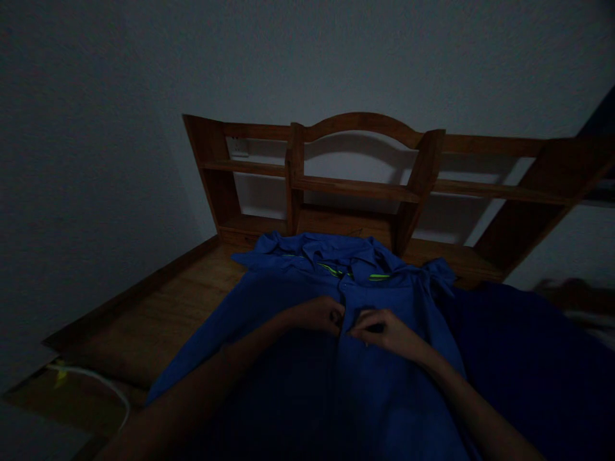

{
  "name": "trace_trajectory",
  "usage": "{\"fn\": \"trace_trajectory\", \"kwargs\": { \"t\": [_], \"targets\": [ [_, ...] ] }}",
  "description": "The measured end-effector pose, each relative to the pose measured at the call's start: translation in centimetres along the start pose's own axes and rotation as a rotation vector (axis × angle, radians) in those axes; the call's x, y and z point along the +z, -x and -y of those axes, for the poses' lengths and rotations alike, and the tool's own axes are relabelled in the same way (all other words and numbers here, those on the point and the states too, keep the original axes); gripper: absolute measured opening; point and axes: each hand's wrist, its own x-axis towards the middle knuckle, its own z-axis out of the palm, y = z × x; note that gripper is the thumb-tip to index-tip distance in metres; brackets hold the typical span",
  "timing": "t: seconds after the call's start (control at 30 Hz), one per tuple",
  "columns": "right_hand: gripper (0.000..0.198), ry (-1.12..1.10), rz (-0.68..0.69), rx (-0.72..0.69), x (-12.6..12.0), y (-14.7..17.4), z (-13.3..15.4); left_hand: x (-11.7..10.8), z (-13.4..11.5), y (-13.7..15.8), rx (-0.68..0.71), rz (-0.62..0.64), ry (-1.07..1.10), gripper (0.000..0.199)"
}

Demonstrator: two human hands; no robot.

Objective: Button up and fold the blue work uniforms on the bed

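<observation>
A blue shirt (283, 288) with yellow-green trim inside lies spread out, its collar end toward the wooden shelf unit. At its front opening, my left hand (323, 314) is closed with the fingertips pinched on the left edge. My right hand (382, 330) pinches the opposite edge, thumb and fingers together, a short gap from the left. Shade hides exactly what is between the fingertips. Above the hands, the two front edges meet near the collar. Both forearms rest low over the cloth.
A wooden shelf unit (355, 187) stands against the wall at the far side. Dark blue cloth (528, 358) lies to the right. Bare wooden boards (177, 307) and a white cable (96, 374) are at the left. The room is dim.
</observation>
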Motion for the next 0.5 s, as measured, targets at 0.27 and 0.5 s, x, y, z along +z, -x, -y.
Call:
{"fn": "trace_trajectory", "kwargs": {
  "t": [0.27, 0.5],
  "targets": [
    [0.019, 0.004, -0.094, -0.006, 0.3, -0.3, 0.4, -1.0, -1.3, 0.4, -0.057, 0.062, 0.245, 0.012],
    [0.022, -0.009, -0.191, -0.035, -0.1, -0.3, 0.3, 0.5, -2.0, 0.2, -0.136, -0.216, 0.445, 0.022]
  ]
}}
